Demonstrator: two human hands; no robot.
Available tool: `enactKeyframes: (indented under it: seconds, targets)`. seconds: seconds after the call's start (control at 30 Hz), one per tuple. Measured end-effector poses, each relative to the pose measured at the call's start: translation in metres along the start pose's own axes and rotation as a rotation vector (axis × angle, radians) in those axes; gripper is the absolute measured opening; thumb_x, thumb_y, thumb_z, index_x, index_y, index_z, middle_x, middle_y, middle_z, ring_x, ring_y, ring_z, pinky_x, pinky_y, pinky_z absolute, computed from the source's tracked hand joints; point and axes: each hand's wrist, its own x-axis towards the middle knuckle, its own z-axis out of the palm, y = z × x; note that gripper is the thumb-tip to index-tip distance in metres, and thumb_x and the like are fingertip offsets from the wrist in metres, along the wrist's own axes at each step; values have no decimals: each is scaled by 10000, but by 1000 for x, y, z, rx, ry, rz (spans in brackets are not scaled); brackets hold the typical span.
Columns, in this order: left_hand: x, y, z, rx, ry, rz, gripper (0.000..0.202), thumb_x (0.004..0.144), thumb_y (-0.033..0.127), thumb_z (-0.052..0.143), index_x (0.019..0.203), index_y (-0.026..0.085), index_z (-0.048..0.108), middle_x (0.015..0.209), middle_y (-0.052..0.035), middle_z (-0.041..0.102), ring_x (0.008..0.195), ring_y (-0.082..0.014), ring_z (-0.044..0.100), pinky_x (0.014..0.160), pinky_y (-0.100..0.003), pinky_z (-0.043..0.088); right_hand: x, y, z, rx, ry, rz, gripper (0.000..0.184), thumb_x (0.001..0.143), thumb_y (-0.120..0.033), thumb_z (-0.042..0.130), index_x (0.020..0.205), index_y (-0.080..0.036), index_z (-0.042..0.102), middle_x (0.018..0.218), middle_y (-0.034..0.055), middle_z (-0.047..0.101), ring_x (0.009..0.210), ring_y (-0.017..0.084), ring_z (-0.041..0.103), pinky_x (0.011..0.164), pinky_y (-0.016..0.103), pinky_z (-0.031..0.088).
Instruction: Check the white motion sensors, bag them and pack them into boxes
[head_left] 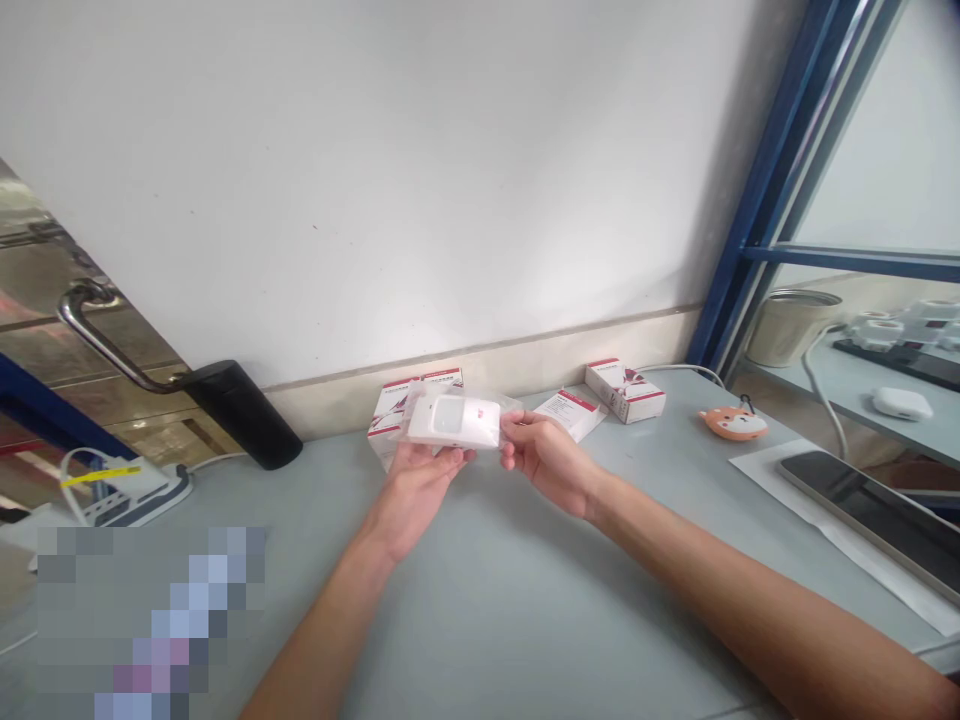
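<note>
Both my hands hold a small white plastic device (454, 421) in a clear wrapper above the grey table (480, 600). My left hand (420, 480) supports it from below with curled fingers. My right hand (544, 455) pinches its right end. Behind it lie several white boxes with red trim (626, 389), one near the wall (441, 380) and one just past my right hand (571, 410).
A black cylinder (244, 412) lies by the wall at left, near a white power strip (131, 485). At right are an orange animal-shaped trinket (733, 423), a dark tablet on white paper (874, 515), a metal bucket (787, 325) and a blue frame (780, 160).
</note>
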Motion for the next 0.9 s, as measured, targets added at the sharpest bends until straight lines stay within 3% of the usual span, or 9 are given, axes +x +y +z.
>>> enactKeyframes:
  seconds: [0.13, 0.27, 0.43, 0.67, 0.77, 0.9]
  targets:
    - [-1, 6, 1, -12, 29, 15, 612, 827, 153, 820, 1386, 318, 633, 1410, -58, 673, 1335, -274, 591, 1101, -453, 482, -2, -10, 0, 0, -40, 56, 137, 866, -254, 775, 899, -188, 660, 719, 3, 602, 614, 118, 545, 641, 260, 526]
    - [0, 6, 1, -60, 22, 31, 650, 844, 153, 805, 1424, 362, 600, 1466, -39, 637, 1332, -264, 591, 1077, -429, 498, -6, -12, 5, -18, -44, 22, 225, 858, -268, 794, 1038, -213, 670, 745, -2, 613, 630, 133, 541, 635, 282, 554]
    - [2, 0, -5, -45, 23, 66, 602, 886, 211, 793, 1429, 358, 578, 1455, -47, 630, 1275, -235, 609, 1031, -393, 512, -3, -1, 4, -85, 31, -41, 201, 878, -343, 772, 855, -175, 665, 770, 30, 615, 666, 137, 567, 655, 302, 546]
    - [5, -9, -5, 22, 165, 77, 605, 795, 368, 893, 1319, 254, 612, 1336, -98, 686, 1235, -284, 640, 971, -413, 519, 1, 6, 4, -208, 170, -208, 308, 842, -430, 765, 784, -223, 544, 658, -31, 561, 586, 131, 509, 627, 313, 431]
    - [5, -9, -4, 5, 162, 77, 593, 846, 420, 846, 1359, 265, 591, 1378, -96, 674, 1208, -268, 660, 963, -402, 523, -2, 6, 7, -394, 162, -317, 316, 897, -482, 699, 810, -240, 516, 630, -47, 542, 562, 140, 500, 604, 314, 399]
    - [6, -8, -5, -21, 186, 62, 568, 890, 496, 787, 1369, 265, 586, 1329, -90, 708, 1025, -225, 721, 914, -389, 552, -7, 4, 11, -587, 124, -430, 222, 971, -441, 600, 880, -243, 558, 726, -9, 608, 622, 164, 526, 616, 320, 402]
